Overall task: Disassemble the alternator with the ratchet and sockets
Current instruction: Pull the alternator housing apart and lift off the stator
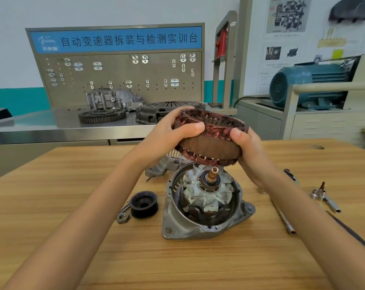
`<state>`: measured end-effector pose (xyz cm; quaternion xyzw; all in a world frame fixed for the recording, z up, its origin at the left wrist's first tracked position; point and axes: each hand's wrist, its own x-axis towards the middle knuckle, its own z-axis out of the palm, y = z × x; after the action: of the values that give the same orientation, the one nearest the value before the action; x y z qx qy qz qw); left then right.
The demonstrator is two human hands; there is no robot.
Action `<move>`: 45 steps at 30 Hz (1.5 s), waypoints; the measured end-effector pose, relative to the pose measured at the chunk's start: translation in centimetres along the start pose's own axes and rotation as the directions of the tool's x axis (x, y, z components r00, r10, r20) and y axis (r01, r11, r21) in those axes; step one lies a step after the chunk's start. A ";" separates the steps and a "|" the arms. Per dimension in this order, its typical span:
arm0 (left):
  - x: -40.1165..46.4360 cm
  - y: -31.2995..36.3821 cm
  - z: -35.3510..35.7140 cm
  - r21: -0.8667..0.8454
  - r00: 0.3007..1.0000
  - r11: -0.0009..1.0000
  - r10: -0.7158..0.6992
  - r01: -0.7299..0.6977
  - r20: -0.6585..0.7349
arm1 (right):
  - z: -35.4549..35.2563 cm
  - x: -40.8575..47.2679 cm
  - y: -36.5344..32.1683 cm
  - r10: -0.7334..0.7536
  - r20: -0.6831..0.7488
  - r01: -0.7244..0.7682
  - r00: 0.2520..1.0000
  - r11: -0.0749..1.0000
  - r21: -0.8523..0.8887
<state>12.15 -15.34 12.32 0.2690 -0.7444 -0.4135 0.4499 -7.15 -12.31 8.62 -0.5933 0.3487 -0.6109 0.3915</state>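
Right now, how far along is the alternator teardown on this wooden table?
Done: the black grooved pulley and its hex nut lie on the wooden table, off the shaft.
In hand: the left hand and right hand grip the copper-wound stator ring, lifted above the grey aluminium front housing.
Left: the rotor sits in that housing.

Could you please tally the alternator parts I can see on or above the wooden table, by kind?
Stator, held by left hand and right hand: 1
Housing with rotor: 1
Rear cover: 1
Pulley: 1
Nut: 1
Total: 5
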 end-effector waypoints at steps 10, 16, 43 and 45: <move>5.4 -1.9 -2.1 -0.112 0.944 0.976 -0.147 0.187 0.294 | -2.8 5.2 0.6 0.073 0.087 -0.060 0.994 0.987 -0.148; 7.4 -5.4 -1.9 -0.096 0.934 0.964 -0.212 0.248 0.288 | -4.9 6.3 2.6 0.161 0.117 -0.131 0.980 0.965 -0.226; 7.7 -8.9 3.0 0.582 0.815 0.803 -0.420 0.128 0.400 | -10.6 4.4 6.2 0.511 0.152 -0.244 0.846 0.623 -0.743; 6.5 -7.8 2.7 0.531 0.889 0.838 -0.334 0.128 0.312 | -10.0 3.9 5.6 0.507 0.128 -0.249 0.853 0.609 -0.753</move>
<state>7.05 -23.34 7.87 0.3766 -0.8611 -0.3056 0.1525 -16.71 -18.74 4.84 -0.7015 0.6053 -0.2208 0.3047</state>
